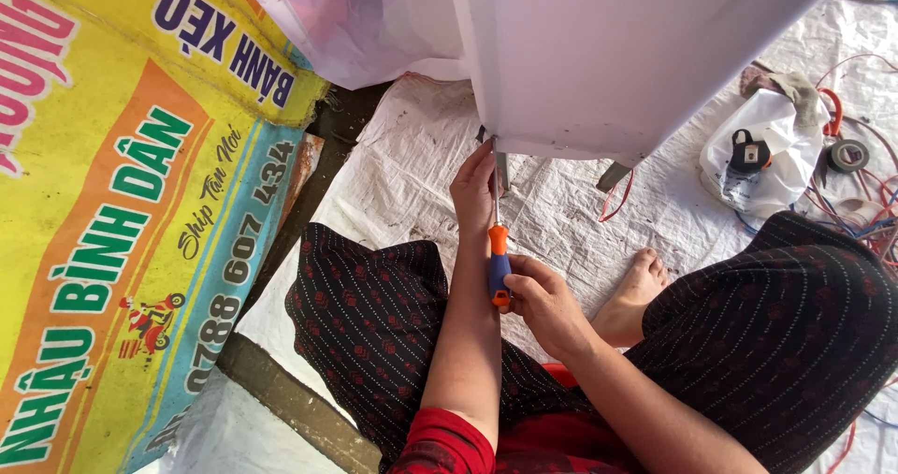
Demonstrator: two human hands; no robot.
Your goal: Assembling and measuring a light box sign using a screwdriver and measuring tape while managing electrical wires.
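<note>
White plastic bag [769, 146] lies on the woven tarp [412, 165], black items inside, red wires [865, 203] beside it. Right hand [543, 301] closes its grip on the orange-blue screwdriver [499, 263]; left hand [474, 189] pinches its shaft under the white panel [608, 53]. Yellow banner [122, 212] lies alongside.

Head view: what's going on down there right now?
A seated person works a screwdriver with an orange and blue handle at the lower corner of a white panel. The right hand grips the handle, while the left hand steadies the shaft near the tip. A white bag, a tape roll and loose wires lie on the woven mat.
</note>
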